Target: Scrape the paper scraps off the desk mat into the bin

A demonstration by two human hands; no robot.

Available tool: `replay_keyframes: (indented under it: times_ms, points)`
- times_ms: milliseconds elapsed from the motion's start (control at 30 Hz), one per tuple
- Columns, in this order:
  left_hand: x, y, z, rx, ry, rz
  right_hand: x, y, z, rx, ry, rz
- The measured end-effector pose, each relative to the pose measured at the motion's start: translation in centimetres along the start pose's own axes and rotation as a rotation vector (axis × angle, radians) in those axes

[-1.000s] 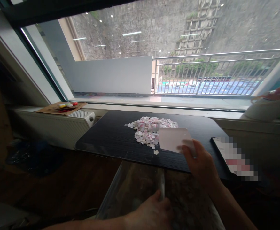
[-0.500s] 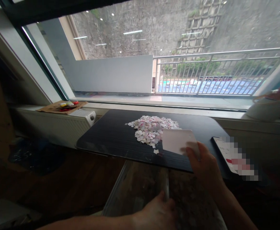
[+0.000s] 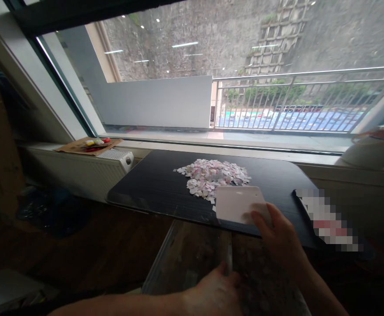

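Note:
My right hand (image 3: 279, 239) grips a white plastic scraper card (image 3: 240, 204) at the near edge of a black table (image 3: 152, 184). The card lies just in front of a heap of small pink and white paper scraps (image 3: 213, 175). My left hand (image 3: 213, 292) is closed on the rim of a clear plastic bag (image 3: 185, 263) held open below the table's front edge. Scraps show faintly through the bag.
A white radiator (image 3: 80, 169) with a cardboard sheet and small coloured items (image 3: 91, 144) stands left under the window. A blurred-out flat object (image 3: 326, 217) lies on the table's right side. A white container (image 3: 369, 151) sits on the sill at right.
The scraper in my right hand has slid toward the table's near edge, covering the stray scrap that lay in front of the heap. My left hand stays on the bag.

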State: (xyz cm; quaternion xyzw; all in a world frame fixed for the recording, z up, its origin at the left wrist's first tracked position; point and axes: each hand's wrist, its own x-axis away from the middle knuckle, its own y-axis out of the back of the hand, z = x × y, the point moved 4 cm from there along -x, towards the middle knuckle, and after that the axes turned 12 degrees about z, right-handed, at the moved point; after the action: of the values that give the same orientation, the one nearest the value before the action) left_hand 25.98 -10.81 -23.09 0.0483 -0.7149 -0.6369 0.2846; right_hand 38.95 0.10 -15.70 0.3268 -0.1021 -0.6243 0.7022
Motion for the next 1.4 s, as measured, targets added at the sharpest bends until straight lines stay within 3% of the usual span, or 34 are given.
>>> replay_keyframes:
  times_ms: [267,467,700,1000,1067,1267,1400]
  points:
    - [0.2,0.1,-0.2,-0.033,-0.001,0.026,0.5,0.2,0.9,-0.06,0.002,0.117]
    - [0.5,0.7,-0.1,-0.025,0.021,-0.026,-0.7,1.2,0.4,0.051,-0.038,-0.12]
    - [0.5,0.6,-0.1,-0.007,-0.008,-0.045,-1.3,0.3,0.2,0.125,-0.035,-0.094]
    - [0.6,1.0,-0.1,-0.008,0.018,0.053,-1.4,1.3,-0.1,0.217,-0.028,-0.127]
    - [1.1,1.2,0.1,-0.014,0.023,0.023,-1.4,1.4,-0.3,0.215,-0.031,-0.161]
    - [4.5,1.7,1.5,0.008,0.085,-0.032,-1.2,1.5,-0.1,0.18,-0.025,-0.084]
    - [7.2,1.7,2.7,0.043,0.18,0.005,0.5,2.7,0.9,0.216,-0.075,-0.078]
